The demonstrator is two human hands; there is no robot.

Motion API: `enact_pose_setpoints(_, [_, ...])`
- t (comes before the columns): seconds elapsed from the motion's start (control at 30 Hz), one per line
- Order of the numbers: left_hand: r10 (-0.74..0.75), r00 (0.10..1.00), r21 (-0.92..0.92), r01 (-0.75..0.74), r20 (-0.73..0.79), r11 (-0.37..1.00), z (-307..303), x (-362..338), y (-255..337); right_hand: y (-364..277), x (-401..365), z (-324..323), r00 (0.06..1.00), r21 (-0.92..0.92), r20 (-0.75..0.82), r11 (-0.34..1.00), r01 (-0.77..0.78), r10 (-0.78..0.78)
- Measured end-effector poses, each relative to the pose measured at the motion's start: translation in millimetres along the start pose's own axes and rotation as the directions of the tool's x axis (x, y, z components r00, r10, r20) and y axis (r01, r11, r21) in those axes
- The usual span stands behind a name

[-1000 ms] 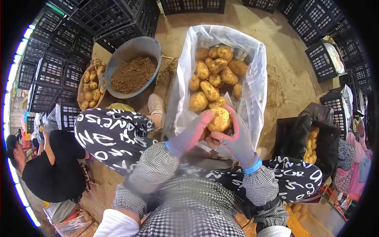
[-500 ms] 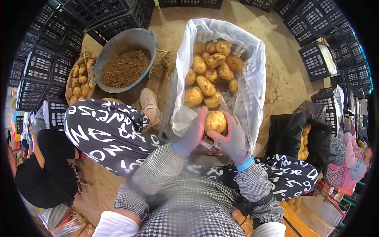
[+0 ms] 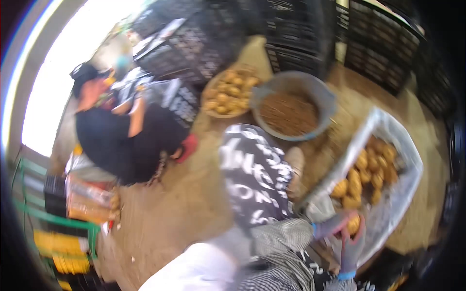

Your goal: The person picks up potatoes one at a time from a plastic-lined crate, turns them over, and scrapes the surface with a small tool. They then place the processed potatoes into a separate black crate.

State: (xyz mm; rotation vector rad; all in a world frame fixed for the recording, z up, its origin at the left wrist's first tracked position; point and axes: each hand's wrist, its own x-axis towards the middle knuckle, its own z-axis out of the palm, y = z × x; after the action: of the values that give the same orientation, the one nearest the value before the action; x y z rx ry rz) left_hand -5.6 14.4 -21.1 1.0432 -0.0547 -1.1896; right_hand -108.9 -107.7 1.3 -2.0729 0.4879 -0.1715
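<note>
A round yellow potato (image 3: 354,224) sits between my two gloved hands at the near end of a crate lined with white plastic (image 3: 411,167). My left hand (image 3: 335,226), in a grey and pink glove, is closed on the potato from the left side. From below and the right, my right hand (image 3: 350,246) grips the same potato. Several loose potatoes (image 3: 369,165) lie in the far part of the liner. Blur hides the exact finger contact.
A tub of brown soil (image 3: 289,114) stands left of the crate, beside a basket of potatoes (image 3: 230,92). Stacked black crates (image 3: 301,29) line the back. Another person (image 3: 131,136) sits at the left. A green metal frame (image 3: 58,213) is at lower left.
My view has swung to the left, so the crate and my hands now appear at the lower right and the other person shows more fully. Both hands still hold the potato.
</note>
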Motion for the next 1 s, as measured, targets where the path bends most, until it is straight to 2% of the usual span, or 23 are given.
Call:
enact_pose_setpoints(0.03, [-0.012,1.000,0.047,0.012,0.006,0.999,-1.9,-5.1,4.0,11.5,-3.1,10.6,0.999,-0.079,-0.028,0.997,0.015,-0.018])
enact_pose_setpoints(0.1, [0.022,0.992,0.038,-0.017,-0.124,0.999,2.3,1.3,-2.2,6.3,-3.5,15.6,0.999,-0.046,0.014,0.998,0.034,-0.034])
enact_pose_setpoints(0.13, [-0.029,0.991,-0.010,0.028,-0.133,1.000,2.0,-0.5,-1.3,2.3,-5.5,12.5,1.000,-0.050,0.023,0.998,0.022,-0.021])
enact_pose_setpoints(0.2, [0.067,0.991,0.006,-0.067,-0.113,0.998,-5.0,9.4,-12.9,-5.4,-6.0,9.5,0.996,-0.081,0.085,0.997,0.000,0.007])
enact_pose_setpoints(0.23, [0.216,0.973,0.069,-0.210,-0.082,0.975,-18.1,30.6,-46.5,-6.4,-6.7,8.7,0.996,-0.101,0.092,0.995,0.003,0.006])
enact_pose_setpoints(0.3, [0.506,0.841,0.283,-0.447,-0.192,0.849,-8.3,46.4,-78.7,-16.3,-2.4,2.7,0.993,-0.126,0.122,0.992,0.013,0.003])
enact_pose_setpoints(0.4, [0.313,0.941,0.452,-0.226,-0.126,0.863,-14.2,31.0,-52.5,-58.9,-0.4,-4.9,0.982,-0.118,0.189,0.993,0.002,0.021])
enact_pose_setpoints(0.47, [0.347,0.933,0.456,-0.269,-0.094,0.848,-23.2,38.1,-55.6,-60.1,-0.3,-4.9,0.985,-0.122,0.169,0.991,0.062,-0.041])
enact_pose_setpoints(0.53, [0.362,0.901,0.493,-0.209,-0.239,0.844,-16.6,37.4,-59.8,-66.5,-5.6,-4.5,0.985,-0.106,0.144,0.988,0.109,-0.093])
enact_pose_setpoints(0.63, [0.238,0.906,0.391,-0.089,-0.350,0.916,-23.8,52.3,-65.0,-70.4,-5.3,-9.3,0.984,0.055,0.170,0.996,-0.065,0.054])
enact_pose_setpoints(0.67, [0.108,0.947,0.195,-0.050,-0.304,0.980,-23.3,53.1,-66.1,-52.7,-4.5,-6.6,0.992,0.147,0.115,0.987,-0.070,0.053])
enact_pose_setpoints(0.7, [-0.012,0.973,-0.005,0.011,-0.230,1.000,-10.9,33.4,-38.2,-22.4,-4.1,-0.7,0.997,0.238,0.059,0.969,-0.070,0.058])
enact_pose_setpoints(0.73, [-0.117,0.984,-0.199,0.089,-0.133,0.976,-3.7,20.8,-22.5,-15.1,-5.4,3.6,0.998,0.327,0.002,0.943,-0.065,0.069])
enact_pose_setpoints(0.77, [0.113,0.991,0.072,-0.107,-0.077,0.992,-4.9,34.4,-45.0,-8.9,-8.1,1.4,0.998,0.089,-0.059,0.996,0.011,-0.006])
enact_pose_setpoints(0.8, [0.336,0.942,0.317,-0.314,-0.016,0.895,-5.6,46.8,-66.1,-6.5,-8.8,1.2,0.998,0.039,-0.053,0.999,0.031,-0.028])
enact_pose_setpoints(0.83, [0.151,0.988,0.309,-0.140,-0.013,0.941,8.1,14.5,-32.5,-0.3,-8.4,-0.3,0.998,-0.011,-0.044,0.999,0.051,-0.051])
enact_pose_setpoints(0.87, [-0.039,0.999,0.299,0.040,-0.009,0.953,16.9,-7.2,-10.5,5.8,-9.2,-2.1,0.997,-0.063,-0.032,0.996,0.070,-0.072])
enact_pose_setpoints(0.97, [-0.007,1.000,0.376,0.008,-0.005,0.927,12.7,-4.6,-20.0,20.7,-13.4,-1.8,0.999,0.113,0.018,0.993,-0.036,0.035])
enact_pose_setpoints(1.0, [0.018,1.000,0.390,-0.016,-0.002,0.921,11.9,-5.9,-19.3,22.1,-14.5,-0.9,0.999,0.107,0.016,0.994,-0.030,0.028])
